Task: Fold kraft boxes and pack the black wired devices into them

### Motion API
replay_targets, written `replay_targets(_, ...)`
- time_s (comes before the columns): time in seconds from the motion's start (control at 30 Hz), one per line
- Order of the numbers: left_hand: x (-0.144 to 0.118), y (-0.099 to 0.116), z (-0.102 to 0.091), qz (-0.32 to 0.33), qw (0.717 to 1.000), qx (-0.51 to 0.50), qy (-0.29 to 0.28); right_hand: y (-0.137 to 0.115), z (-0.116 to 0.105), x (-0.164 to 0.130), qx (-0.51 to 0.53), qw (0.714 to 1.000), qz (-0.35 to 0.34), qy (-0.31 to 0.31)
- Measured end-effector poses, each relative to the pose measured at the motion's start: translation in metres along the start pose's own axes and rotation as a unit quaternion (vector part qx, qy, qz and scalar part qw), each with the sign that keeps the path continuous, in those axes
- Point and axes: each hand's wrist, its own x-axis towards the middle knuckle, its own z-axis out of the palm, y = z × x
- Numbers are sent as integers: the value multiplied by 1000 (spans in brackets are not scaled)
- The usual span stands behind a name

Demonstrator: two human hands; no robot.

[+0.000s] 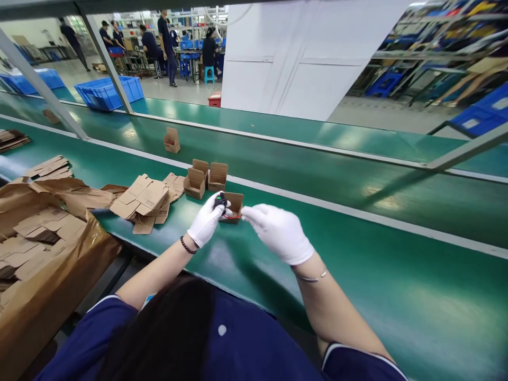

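Note:
My left hand [207, 219], in a white glove, is closed on a small black part with a green spot [220, 201]. A thin red wire [233, 217] runs from beside that part toward my right hand [278, 230]. The gloved fingers of my right hand are pinched together at the wire's end. Just behind both hands stands an open small cardboard box [235, 202], partly hidden by them. More open boxes stand beyond: one [194, 183] at the left and another [217, 177] further back, with a third partly behind them.
Flattened cardboard boxes [145, 198] lie in a pile left of my hands. A paper-lined carton [75, 264] of flat boxes stands at the near left. One box [172, 140] sits on the green conveyor [301, 164] beyond a pale rail. Blue crates [109, 93] and several people are further back.

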Motion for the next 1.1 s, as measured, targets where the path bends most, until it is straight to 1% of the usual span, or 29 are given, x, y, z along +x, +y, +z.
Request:
replay_targets(0.07, -5, 2, -3, -35, 997, 6, -67, 6, -13, 12, 1, 999, 10, 35)
replay_targets(0.13, -10, 3, -3, -61, 989, 5, -137, 9, -18, 25, 16, 998, 33, 57)
replay_targets(0.2, -15, 5, 0, -76, 977, 8, -199, 9, -13, 36, 47, 996, 57, 58)
replay_targets(0.23, -17, 7, 2, -73, 973, 14, -218, 8, -7, 39, 70, 994, 66, 49)
replay_targets(0.27, -19, 7, 3, -63, 972, 21, -226, 8, 0, 42, 98, 992, 70, 32)
replay_targets(0.3, -20, 8, 4, -49, 973, 29, -223, 7, 9, 42, 128, 989, 71, 12)
replay_targets(0.37, -20, 8, 5, -19, 979, 42, -196, 7, 24, 38, 174, 982, 69, -27)
replay_targets(0.4, -19, 8, 5, -7, 983, 45, -178, 7, 29, 34, 179, 981, 67, -41)
replay_targets(0.47, -16, 7, 2, 9, 990, 46, -137, 8, 34, 24, 150, 984, 67, -61)
replay_targets(0.57, -8, 6, -4, 26, 995, 59, -69, 2, 24, 9, 60, 989, 68, -113)
replay_targets(0.63, -4, 4, -7, 33, 992, 120, -32, -8, 10, 2, 4, 987, 55, -153)
replay_targets(0.67, -3, 3, -6, 38, 984, 175, -15, -14, 4, 0, -21, 985, 39, -166)
replay_targets(0.73, -3, 1, -4, 57, 950, 306, 3, -25, -6, -1, -54, 982, -8, -181)
replay_targets(0.77, -4, 0, -1, 71, 928, 365, -8, -28, -9, 0, -62, 980, -33, -184)
replay_targets(0.8, -6, -2, 2, 87, 908, 409, -36, -30, -11, 1, -61, 979, -53, -186)
replay_targets(0.83, -8, -3, 4, 100, 892, 434, -76, -29, -11, 3, -52, 979, -63, -186)
replay_targets(0.87, -11, -4, 6, 105, 883, 442, -121, -26, -10, 5, -33, 981, -59, -181)
replay_targets(0.9, -14, -5, 8, 100, 879, 438, -159, -22, -8, 7, -1, 984, -44, -173)
replay_targets(0.93, -16, -5, 8, 89, 881, 427, -185, -16, -4, 9, 44, 986, -18, -163)
replay_targets(1.0, -20, -6, 7, 66, 896, 390, -203, -3, 4, 11, 161, 976, 51, -137)
replay_targets(1.03, -21, -6, 6, 63, 905, 364, -209, 3, 9, 11, 225, 963, 86, -125)
replay_targets(1.1, -23, -7, 4, 73, 921, 310, -226, 10, 18, 8, 340, 924, 142, -106)
